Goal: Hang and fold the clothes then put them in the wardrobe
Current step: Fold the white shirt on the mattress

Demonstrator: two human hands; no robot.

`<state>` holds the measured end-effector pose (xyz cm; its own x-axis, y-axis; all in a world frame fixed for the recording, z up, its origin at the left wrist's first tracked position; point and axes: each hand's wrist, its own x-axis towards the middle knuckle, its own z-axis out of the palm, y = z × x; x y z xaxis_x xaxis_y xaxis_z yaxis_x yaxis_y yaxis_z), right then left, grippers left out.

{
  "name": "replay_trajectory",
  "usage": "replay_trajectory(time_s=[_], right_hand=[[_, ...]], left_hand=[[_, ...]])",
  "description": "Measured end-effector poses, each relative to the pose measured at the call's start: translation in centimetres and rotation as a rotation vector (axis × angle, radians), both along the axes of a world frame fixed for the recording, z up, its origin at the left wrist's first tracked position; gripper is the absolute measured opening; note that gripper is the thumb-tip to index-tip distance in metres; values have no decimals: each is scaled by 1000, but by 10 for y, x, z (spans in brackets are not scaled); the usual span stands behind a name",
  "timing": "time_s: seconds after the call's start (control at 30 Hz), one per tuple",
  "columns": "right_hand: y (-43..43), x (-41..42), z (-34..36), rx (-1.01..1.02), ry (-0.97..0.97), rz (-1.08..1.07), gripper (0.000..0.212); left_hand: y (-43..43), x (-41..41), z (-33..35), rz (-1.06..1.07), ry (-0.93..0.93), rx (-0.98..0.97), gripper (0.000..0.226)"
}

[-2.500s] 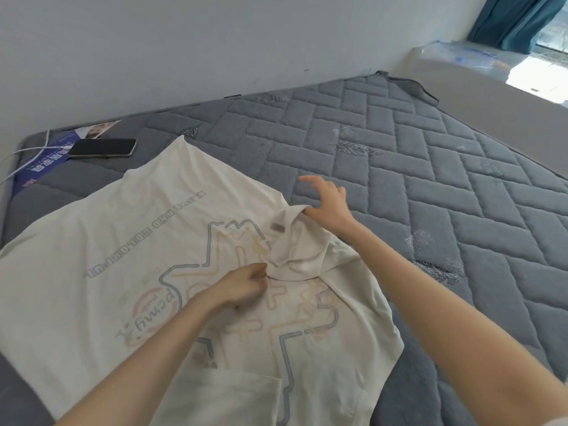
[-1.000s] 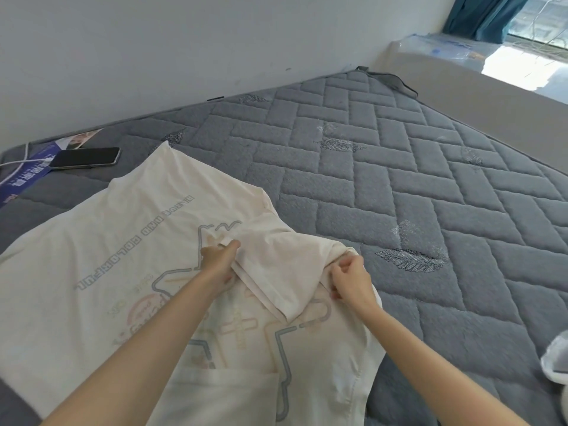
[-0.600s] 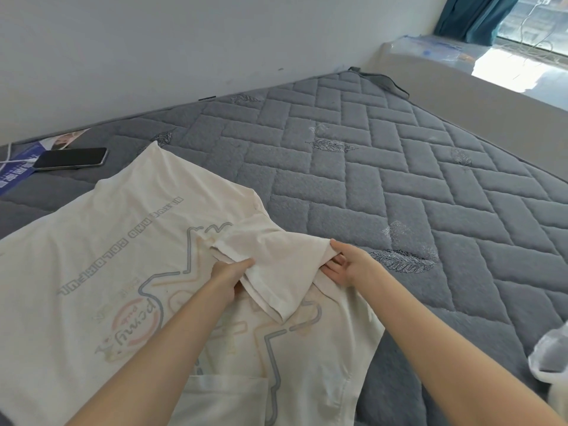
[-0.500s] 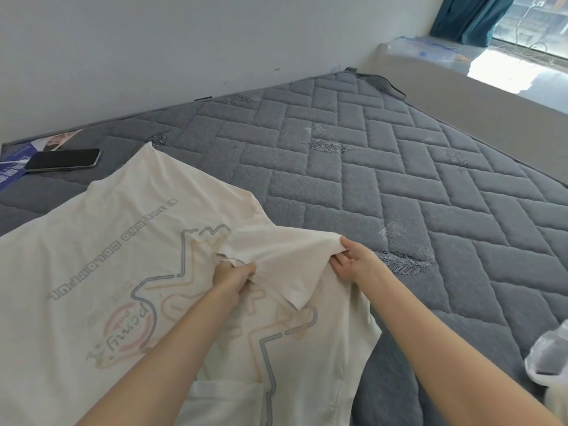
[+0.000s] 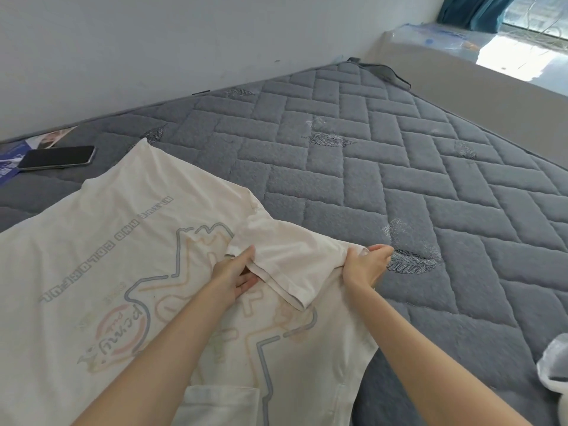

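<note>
A cream T-shirt (image 5: 101,272) with a printed graphic lies spread on the grey quilted mattress (image 5: 384,167). Its right sleeve (image 5: 292,259) is folded inward over the print. My left hand (image 5: 235,275) holds the sleeve's hem at its inner end, fingers tucked under the cloth. My right hand (image 5: 364,264) pinches the shoulder fold at the shirt's right edge, pulling the sleeve taut between both hands.
A black phone (image 5: 57,157) lies on a blue leaflet (image 5: 9,162) at the mattress's far left corner by the white wall. A white plastic bag (image 5: 553,367) shows at the right edge. A low grey ledge (image 5: 479,78) runs along the right under a window.
The bunched sleeve has been flattened and folded over the shirt front. My right hand moved from the sleeve's far end to the shoulder edge; my left hand shifted onto the sleeve hem.
</note>
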<state>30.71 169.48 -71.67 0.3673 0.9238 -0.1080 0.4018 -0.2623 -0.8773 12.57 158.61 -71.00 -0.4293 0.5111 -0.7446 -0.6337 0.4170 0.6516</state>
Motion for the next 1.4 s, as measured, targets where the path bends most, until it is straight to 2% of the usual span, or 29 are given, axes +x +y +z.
replay_trajectory(time_s=[0.13, 0.2, 0.27, 0.43, 0.53, 0.63, 0.7, 0.8, 0.93, 1.0, 1.07, 1.13, 1.23, 1.3, 1.4], right_hand=[[-9, -7, -1, -70, 82, 72, 34], [-15, -10, -2, -111, -10, 160, 41], [-17, -9, -2, -117, -64, 224, 44], [-13, 1, 4, -44, 1, 117, 37], [-19, -4, 1, 68, -141, 215, 30], [-21, -19, 2, 221, -331, 285, 31], [-16, -36, 8, 318, -313, 400, 26], [-1, -71, 17, 325, -228, 692, 20], [32, -120, 23, 260, -419, 1092, 35], [48, -138, 23, 189, -611, 1249, 47], [62, -149, 24, 116, -845, 1351, 45], [72, -156, 25, 47, -1010, 1419, 35], [85, -160, 27, 20, -1127, 1485, 25], [91, -161, 28, 86, -1188, 1439, 20], [91, -166, 24, 163, -1223, 1354, 25]], left_hand=[[6, -11, 5, 182, -67, 85, 42], [9, -14, 3, 260, -43, 73, 33], [11, -14, -1, 298, -31, 57, 8], [13, -25, -3, 289, 34, 105, 16], [9, -30, -6, 258, 52, 120, 11], [3, -33, -10, 219, 14, 155, 34], [1, -36, -12, 205, 1, 163, 37], [0, -39, -16, 200, -16, 175, 34], [0, -44, -22, 202, -48, 167, 24], [-1, -48, -24, 205, -85, 163, 19], [-1, -50, -25, 204, -116, 161, 16], [-1, -51, -26, 201, -147, 166, 14], [1, -54, -24, 201, -204, 142, 9], [7, -56, -21, 205, -231, 102, 11], [17, -55, -21, 230, -198, 56, 23]])
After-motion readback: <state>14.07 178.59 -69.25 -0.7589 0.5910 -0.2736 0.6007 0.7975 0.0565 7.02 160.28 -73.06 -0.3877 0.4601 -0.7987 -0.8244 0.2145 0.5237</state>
